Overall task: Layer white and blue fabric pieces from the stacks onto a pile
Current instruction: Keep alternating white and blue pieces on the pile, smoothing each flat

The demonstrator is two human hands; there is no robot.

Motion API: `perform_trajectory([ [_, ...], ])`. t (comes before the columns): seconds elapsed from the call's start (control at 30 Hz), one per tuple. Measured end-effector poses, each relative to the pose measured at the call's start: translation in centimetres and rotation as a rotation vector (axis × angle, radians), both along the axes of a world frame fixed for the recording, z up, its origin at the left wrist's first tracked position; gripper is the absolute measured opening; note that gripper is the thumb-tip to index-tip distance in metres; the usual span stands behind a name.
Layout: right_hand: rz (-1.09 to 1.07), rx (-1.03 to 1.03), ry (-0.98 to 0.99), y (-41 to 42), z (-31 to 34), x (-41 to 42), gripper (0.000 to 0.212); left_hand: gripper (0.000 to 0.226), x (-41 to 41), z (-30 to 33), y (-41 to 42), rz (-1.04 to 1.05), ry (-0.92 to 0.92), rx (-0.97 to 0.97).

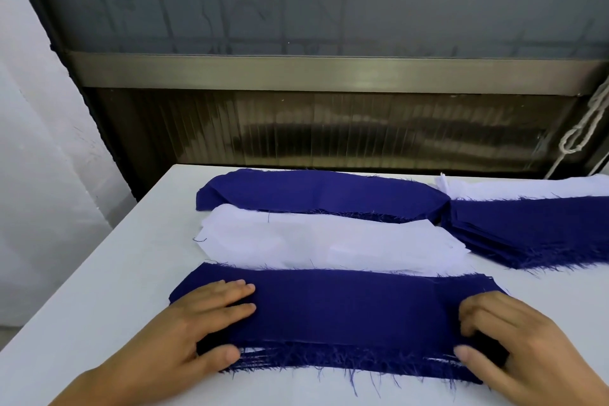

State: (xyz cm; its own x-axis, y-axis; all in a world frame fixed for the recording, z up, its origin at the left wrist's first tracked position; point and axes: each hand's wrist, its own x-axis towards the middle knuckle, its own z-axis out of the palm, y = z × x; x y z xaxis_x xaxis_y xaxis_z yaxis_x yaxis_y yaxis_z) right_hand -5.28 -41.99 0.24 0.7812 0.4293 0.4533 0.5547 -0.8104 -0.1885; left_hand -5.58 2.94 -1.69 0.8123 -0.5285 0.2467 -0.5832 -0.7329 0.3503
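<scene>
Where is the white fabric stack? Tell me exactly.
In the head view, the white fabric stack lies mid-table, between the far blue stack and the near blue-topped pile under both hands.

The blue pile (346, 313) and white stack (329, 245) are matt woven cloth with frayed edges, lying on a smooth matt white table (115, 273) below a brushed metal rail (329, 72).
</scene>
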Motion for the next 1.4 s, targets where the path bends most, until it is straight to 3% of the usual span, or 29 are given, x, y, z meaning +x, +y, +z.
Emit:
perform_trajectory([
  [0.23,-0.056,-0.005,0.198,4.0,1.1,2.4,0.017,0.034,3.1,2.6,-5.0,0.052,-0.084,-0.055],
  [0.33,-0.11,-0.003,0.353,3.7,0.9,2.8,0.017,0.046,3.7,1.1,-5.5,0.104,0.013,-0.015],
  [0.47,-0.258,-0.054,0.346,1.8,0.8,2.4,0.024,0.065,3.5,-0.2,-3.7,0.129,0.083,0.043],
  [0.6,-0.403,-0.229,0.341,1.5,2.0,3.5,0.025,0.041,4.4,0.6,-3.7,0.162,0.076,0.038],
  [0.67,-0.34,-0.202,0.299,2.4,2.4,4.9,0.022,0.024,5.5,1.3,-4.8,0.191,0.031,0.005],
  [0.73,-0.214,-0.109,0.281,3.8,2.4,6.7,0.011,0.022,7.0,1.8,-6.5,0.186,0.034,-0.028],
  [0.77,-0.155,-0.08,0.286,4.5,2.3,7.7,0.003,0.025,7.8,2.0,-7.4,0.173,0.041,-0.022],
  [0.83,-0.088,-0.064,0.332,5.7,1.9,9.9,0.014,0.037,9.6,1.9,-8.6,0.162,0.063,0.019],
  [1.03,-0.152,0.032,0.304,5.3,-1.0,11.8,0.033,0.052,11.7,0.2,-8.7,0.227,0.082,0.101],
  [1.2,-0.13,-0.001,0.336,4.8,-1.3,11.4,0.053,0.075,11.9,-0.5,-8.7,0.306,0.054,0.239],
  [1.3,-0.103,0.01,0.337,4.8,-1.1,11.2,0.05,0.09,11.8,-0.5,-8.8,0.33,0.071,0.292],
  [1.4,-0.108,0.064,0.303,4.7,-1.4,11.0,0.032,0.093,11.9,-0.7,-8.9,0.349,0.062,0.297],
])
